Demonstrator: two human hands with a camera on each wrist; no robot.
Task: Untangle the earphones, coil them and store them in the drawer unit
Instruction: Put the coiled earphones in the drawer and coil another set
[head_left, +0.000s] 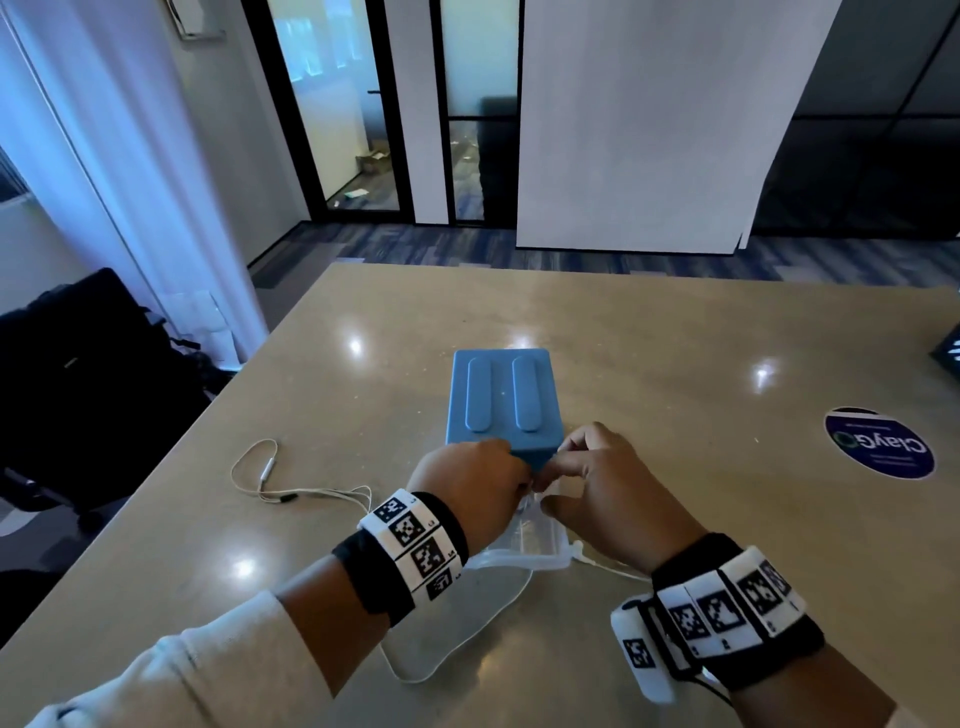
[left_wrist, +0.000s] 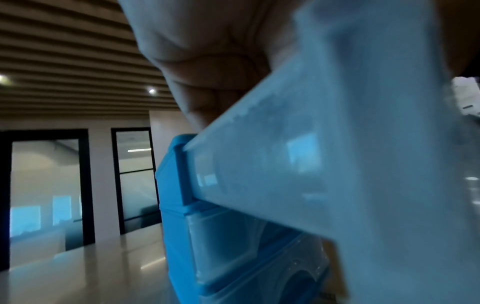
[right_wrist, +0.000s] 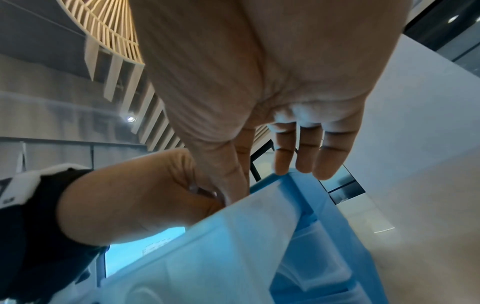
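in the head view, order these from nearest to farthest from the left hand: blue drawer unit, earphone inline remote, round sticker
1. blue drawer unit, right at the left hand's fingertips
2. earphone inline remote, out to the left on the table
3. round sticker, far right

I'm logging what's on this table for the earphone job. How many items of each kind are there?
Blue drawer unit: 1
Clear drawer, pulled out of it: 1
White earphone set: 1
Round dark sticker: 1
Dark object cut off at the right edge: 1
Total: 5
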